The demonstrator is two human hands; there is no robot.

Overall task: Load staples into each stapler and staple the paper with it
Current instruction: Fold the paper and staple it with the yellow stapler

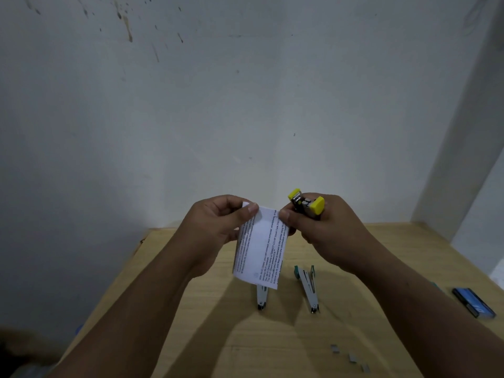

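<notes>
I am holding the folded paper up above the counter, my left hand pinching its upper left corner. My right hand is wrapped around the yellow stapler, thumb touching the paper's upper right edge. To staple well, I judge I should be sliding that corner fully into the stapler's mouth, keeping the sheet taut and flat, then squeezing firmly in one stroke. Two other staplers, the green one and one half hidden behind the paper, are lying mid-counter; the staple box is sitting by the right edge, loose staples near the front.
</notes>
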